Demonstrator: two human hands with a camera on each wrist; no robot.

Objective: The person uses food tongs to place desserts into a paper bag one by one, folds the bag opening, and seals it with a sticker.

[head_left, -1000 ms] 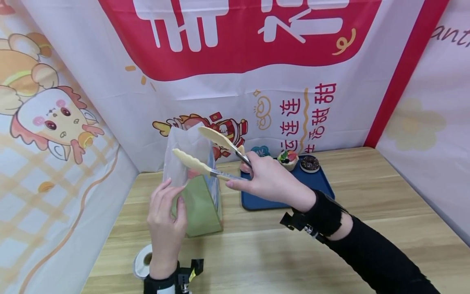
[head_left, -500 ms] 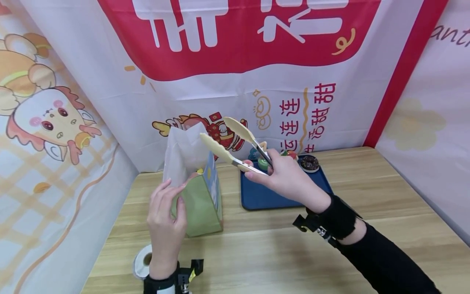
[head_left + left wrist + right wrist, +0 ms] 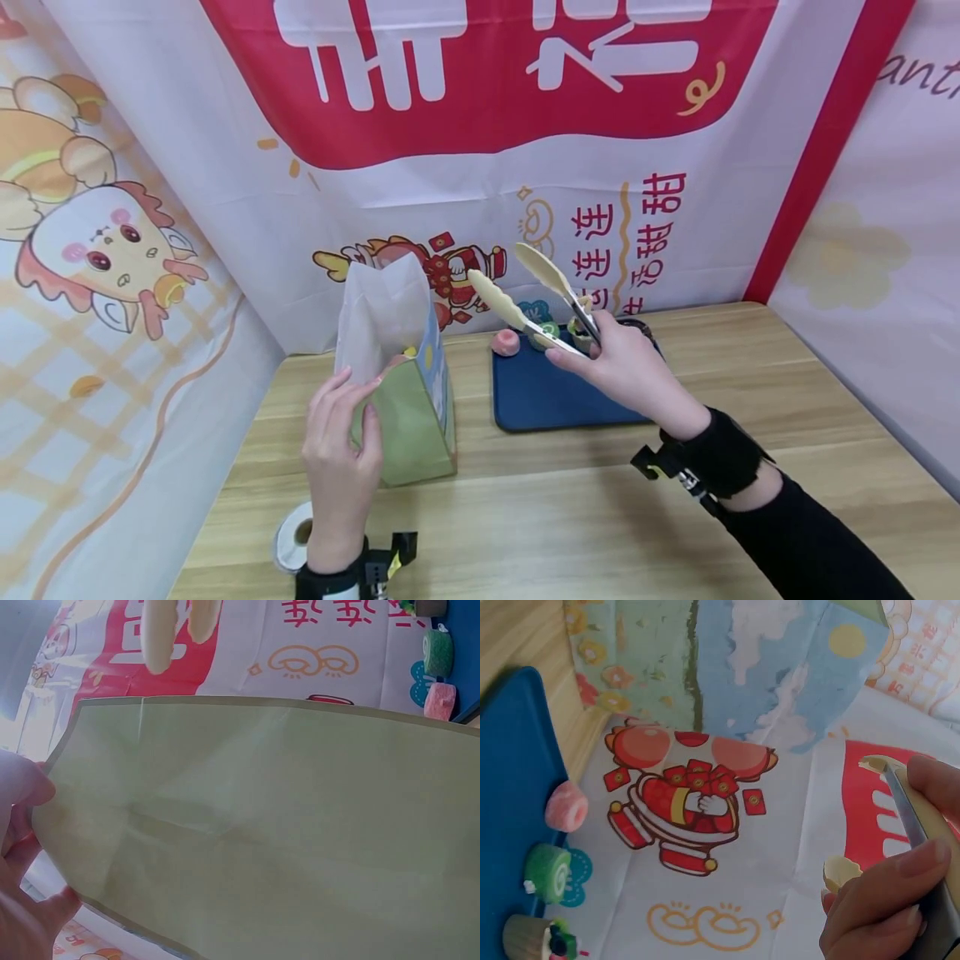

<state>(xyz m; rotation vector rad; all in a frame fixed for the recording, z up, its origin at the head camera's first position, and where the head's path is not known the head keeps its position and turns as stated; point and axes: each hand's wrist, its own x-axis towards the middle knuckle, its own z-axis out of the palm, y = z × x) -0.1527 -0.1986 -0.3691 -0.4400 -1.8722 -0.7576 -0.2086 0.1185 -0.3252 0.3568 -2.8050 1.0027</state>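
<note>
My left hand (image 3: 341, 454) holds the rim of a green paper bag (image 3: 408, 429), which stands upright with its mouth open. Something pink and yellow shows just inside the bag's mouth. In my right hand (image 3: 637, 367) I grip metal tongs with cream-coloured tips (image 3: 498, 302). The tips are spread, nothing between them, raised between the bag and a blue tray (image 3: 562, 404). Along the tray's far edge sit a small pink cake (image 3: 506, 342), a green swiss roll (image 3: 547, 874) and a fruit-topped cupcake (image 3: 526, 939). My right hand mostly hides a chocolate doughnut (image 3: 639, 327) there.
A white roll of stickers or tape (image 3: 291, 542) lies on the wooden table (image 3: 525, 517) beside my left wrist. Printed cloth walls (image 3: 420, 183) close off the back and both sides.
My right hand has carried the tongs rightward, away from over the bag's mouth to beside the tray. The pink cake and swiss roll have come into sight. My left hand stays at the bag.
</note>
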